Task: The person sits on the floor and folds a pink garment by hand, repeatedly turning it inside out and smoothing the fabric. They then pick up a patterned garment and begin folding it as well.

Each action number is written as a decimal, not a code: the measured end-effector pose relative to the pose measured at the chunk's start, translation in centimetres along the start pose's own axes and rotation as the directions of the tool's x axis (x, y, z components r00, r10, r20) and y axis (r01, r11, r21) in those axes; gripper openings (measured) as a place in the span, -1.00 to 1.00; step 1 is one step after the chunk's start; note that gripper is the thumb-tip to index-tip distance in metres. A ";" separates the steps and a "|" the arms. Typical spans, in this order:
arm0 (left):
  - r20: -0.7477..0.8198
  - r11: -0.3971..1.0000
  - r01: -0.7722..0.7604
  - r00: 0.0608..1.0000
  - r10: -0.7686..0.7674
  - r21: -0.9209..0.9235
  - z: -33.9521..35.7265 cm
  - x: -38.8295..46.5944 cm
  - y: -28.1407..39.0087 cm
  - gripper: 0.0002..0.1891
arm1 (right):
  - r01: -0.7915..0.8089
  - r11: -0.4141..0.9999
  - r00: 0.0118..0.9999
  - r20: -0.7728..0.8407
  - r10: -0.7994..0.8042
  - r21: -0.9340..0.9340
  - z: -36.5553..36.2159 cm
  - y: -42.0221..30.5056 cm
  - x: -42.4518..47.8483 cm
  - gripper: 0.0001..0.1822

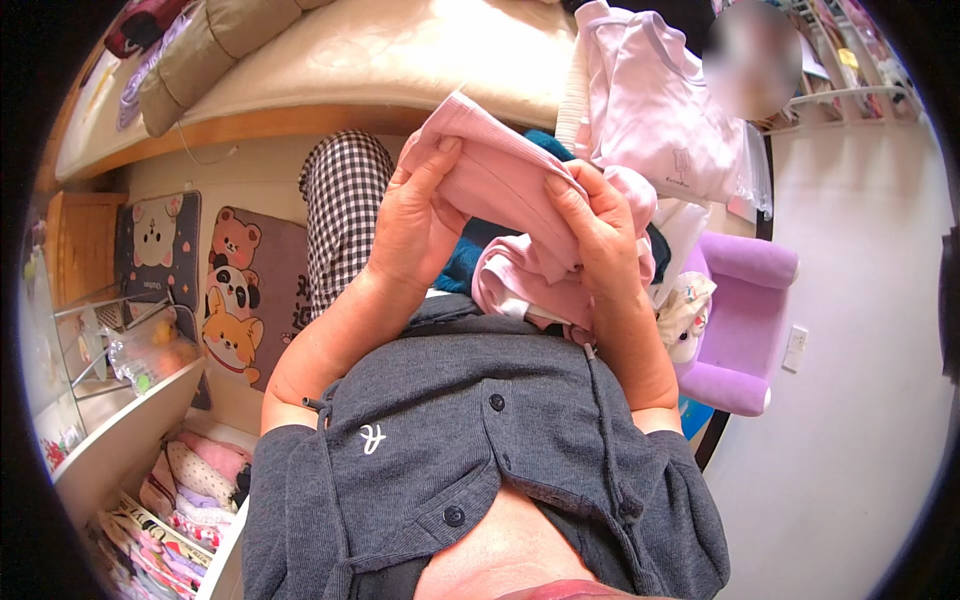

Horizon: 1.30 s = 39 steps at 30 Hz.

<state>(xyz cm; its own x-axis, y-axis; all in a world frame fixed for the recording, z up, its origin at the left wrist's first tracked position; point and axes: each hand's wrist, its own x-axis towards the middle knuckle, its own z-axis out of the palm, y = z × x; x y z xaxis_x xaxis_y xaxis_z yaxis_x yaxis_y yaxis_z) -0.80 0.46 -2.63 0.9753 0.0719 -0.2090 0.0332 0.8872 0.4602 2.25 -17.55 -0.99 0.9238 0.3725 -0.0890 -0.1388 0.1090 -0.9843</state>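
Observation:
A pink ribbed garment [499, 169] is stretched between my two hands above my lap. My left hand [420, 202] pinches one end of it, thumb on top. At the other end my right hand [600, 225] grips the cloth's edge between thumb and fingers. The rest of the pink fabric [517, 274] hangs bunched below, near my waist. Beneath it part of a teal fuzzy cloth [459, 266] shows. Just beyond my right hand lies a pale pink top [660, 105] with a small printed figure, spread flat. What kind of garment I hold is unclear.
A bed [337, 67] with a wooden edge runs across the front, a khaki padded item [217, 60] on it. To the right stands a small purple armchair [742, 322] with a plush toy [686, 322]. Left are cartoon floor mats [259, 300] and an open drawer of folded clothes [195, 480].

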 end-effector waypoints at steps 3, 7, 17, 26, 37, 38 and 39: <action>0.009 1.000 0.009 1.000 -0.009 0.010 0.3 -0.1 0.1 -0.73 | -0.026 0.998 1.000 0.011 0.025 0.062 -0.1 -0.2 0.0 -0.86; 0.019 0.997 0.072 0.997 -0.072 0.021 0.4 -0.1 0.0 -0.72 | -0.057 0.977 0.998 0.000 0.058 0.203 0.3 -0.6 0.0 -0.85; 0.084 0.892 0.304 0.933 -0.349 0.335 0.2 -0.5 -1.3 -0.59 | 0.008 0.977 1.000 -0.021 -0.004 0.215 0.5 0.1 0.0 -0.82; 0.014 0.959 0.092 0.995 -0.099 0.268 1.1 -0.9 -0.2 -0.74 | 0.052 0.961 0.992 0.128 -0.017 -0.272 0.0 -1.6 -0.2 -0.78; -0.019 0.992 -0.036 0.999 0.038 0.121 1.2 -0.2 0.7 -0.65 | 0.083 0.970 0.996 0.061 -0.071 -0.229 -2.4 -1.8 -0.5 -0.87; 0.011 0.986 0.008 1.000 -0.010 0.166 1.3 -0.2 0.5 -0.63 | 0.099 0.974 0.993 0.077 -0.085 -0.202 -2.4 -2.0 -0.5 -0.86; 0.038 0.976 0.049 0.998 -0.059 0.212 1.4 -0.4 0.3 -0.61 | 0.083 0.983 0.995 0.063 -0.073 -0.167 -2.2 -2.1 -0.6 -0.86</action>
<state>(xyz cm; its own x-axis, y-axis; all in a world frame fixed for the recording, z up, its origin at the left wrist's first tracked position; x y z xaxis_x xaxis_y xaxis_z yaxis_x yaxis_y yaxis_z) -0.85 0.06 -1.26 0.9792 0.0024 -0.2027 0.1268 0.7728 0.6219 2.80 -20.02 0.76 0.9070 0.4210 -0.0071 -0.0005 -0.0158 -0.9999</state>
